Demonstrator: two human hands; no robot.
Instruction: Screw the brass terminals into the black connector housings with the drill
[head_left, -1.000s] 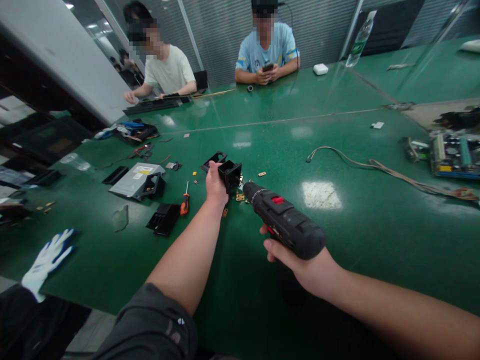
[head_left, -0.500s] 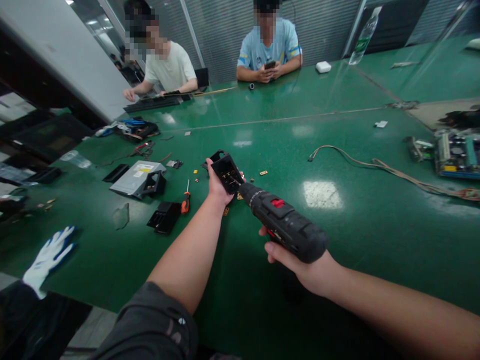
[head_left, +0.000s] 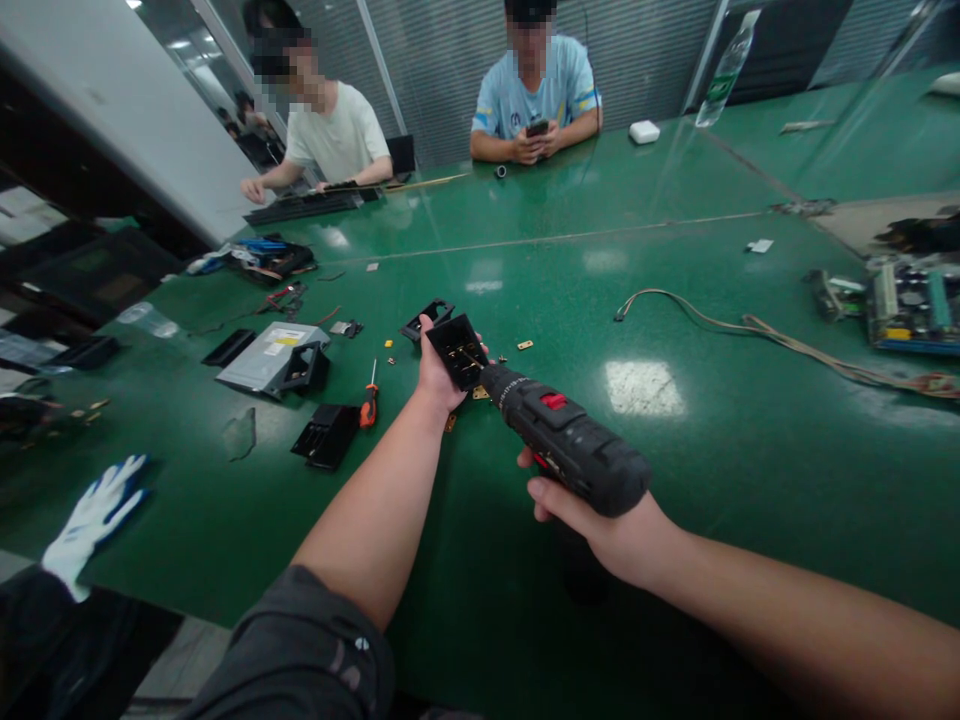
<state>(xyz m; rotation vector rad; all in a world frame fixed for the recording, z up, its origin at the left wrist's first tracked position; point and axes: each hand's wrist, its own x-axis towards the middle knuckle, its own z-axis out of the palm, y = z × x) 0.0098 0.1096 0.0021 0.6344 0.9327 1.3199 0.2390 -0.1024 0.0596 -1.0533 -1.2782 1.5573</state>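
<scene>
Black plastic housing (head_left: 444, 335), metal parts (head_left: 461, 353) inside, on left hand (head_left: 435, 374)

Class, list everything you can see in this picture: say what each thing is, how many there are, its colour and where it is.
Long workbench table: one, glossy green, filling the view.
Cordless drill: one, black with red button, held above the table.
Hollow plastic housing: one, black, held at the drill's tip.
Loose plastic casing pieces: several, black, left of the hands.
Flat metal drive casing: one, silver-grey, further left.
Screwdriver: one, orange handle, left of the left arm.
Small brass plates: several, gold, scattered near the housing.
Bundled cable: one, tan, right side.
Circuit board: one, green and blue, far right.
Plastic water bottle: one, clear, far edge.
Seated people: two, across the table.
Work glove: one, white and blue, lower left.
Left hand: one, bare, gripping the housing.
Right hand: one, bare, gripping the drill.
</scene>
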